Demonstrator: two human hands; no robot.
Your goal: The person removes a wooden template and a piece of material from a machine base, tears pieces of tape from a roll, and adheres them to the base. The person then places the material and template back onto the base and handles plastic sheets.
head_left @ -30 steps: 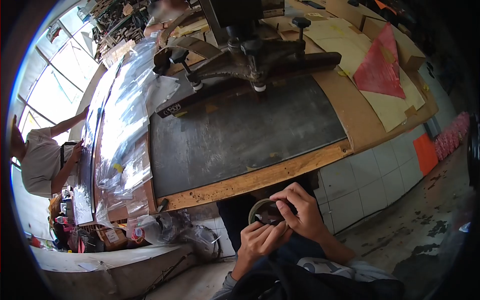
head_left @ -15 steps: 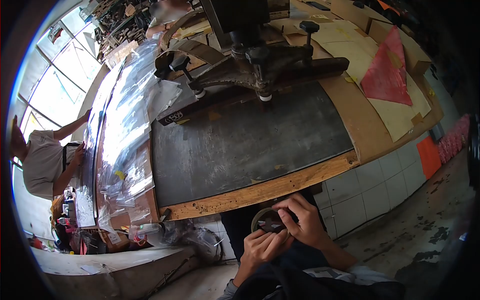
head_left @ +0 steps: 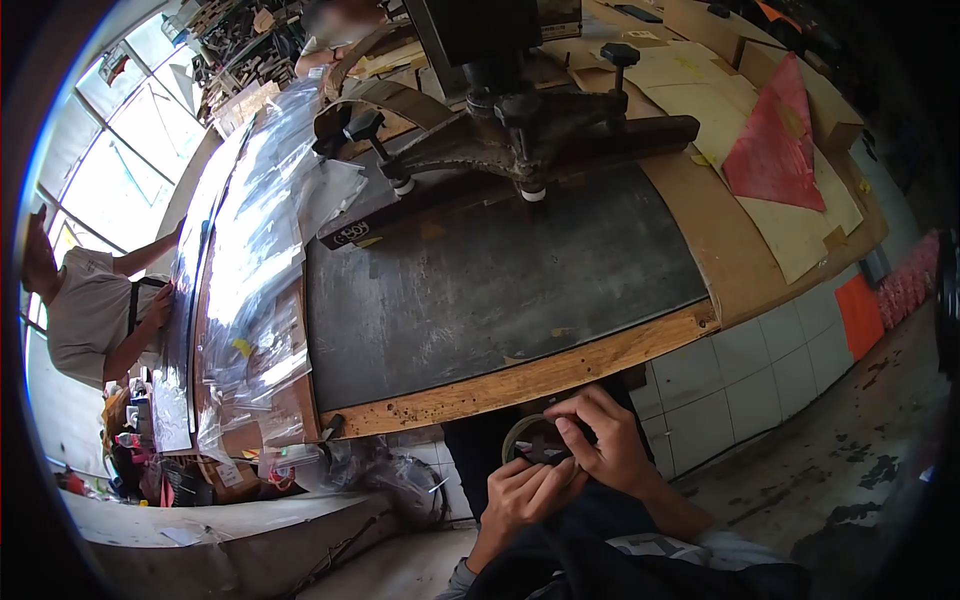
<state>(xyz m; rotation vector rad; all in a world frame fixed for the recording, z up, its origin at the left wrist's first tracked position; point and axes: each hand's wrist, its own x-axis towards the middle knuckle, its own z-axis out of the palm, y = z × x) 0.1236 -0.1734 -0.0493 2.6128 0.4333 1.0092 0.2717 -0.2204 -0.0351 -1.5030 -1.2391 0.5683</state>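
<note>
Below the front edge of the worktable, close to my lap, I hold a roll of tape, a tan ring with an open core. My left hand has its fingers curled around the near side of the ring. My right hand grips the far right side, thumb and fingertips pinched at the rim. Fingers cover much of the roll, and any loose tape end is too small to make out.
A dark flat board with a wooden front strip lies before me. Over it stands a black metal press frame. Clear plastic sheets lie left, a red triangular piece right. A person stands at the left.
My hands and the roll look almost unchanged. The person at the left has shifted slightly, and the view has moved a little.
</note>
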